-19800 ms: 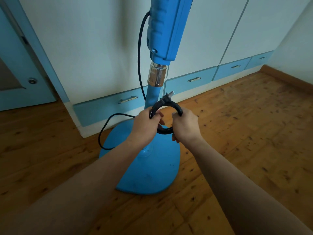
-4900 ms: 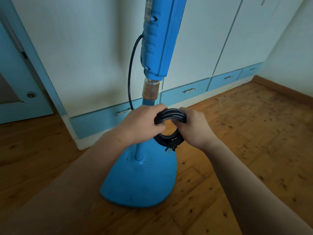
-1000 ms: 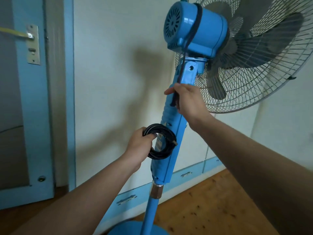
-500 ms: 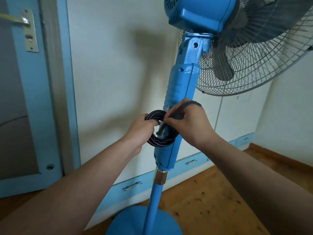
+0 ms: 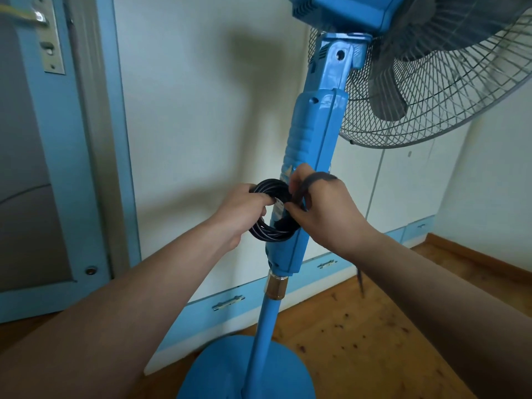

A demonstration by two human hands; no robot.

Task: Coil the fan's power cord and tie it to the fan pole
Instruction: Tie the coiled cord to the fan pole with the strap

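Note:
A blue pedestal fan stands before me, its thick upper pole [image 5: 309,145] running down to a thin lower tube [image 5: 266,321] and a round base [image 5: 244,372]. The black power cord is wound into a coil [image 5: 269,230] pressed against the left side of the pole. My left hand [image 5: 240,210] grips the coil's left edge. My right hand [image 5: 322,208] pinches a dark strap [image 5: 321,177] that loops over its fingers and runs down to the coil. The strap's far end is hidden behind the hand.
The grey wire fan guard [image 5: 437,90] and motor housing [image 5: 342,12] hang above right. White cupboard doors with blue drawers [image 5: 227,302] stand behind the fan. A blue door frame [image 5: 115,139] is at left. Wooden floor [image 5: 359,326] spreads right of the base.
One second ago my right hand was high on the pole near the fan's neck. It came down to the coil with the dark strap. My left hand has kept the coil at the pole.

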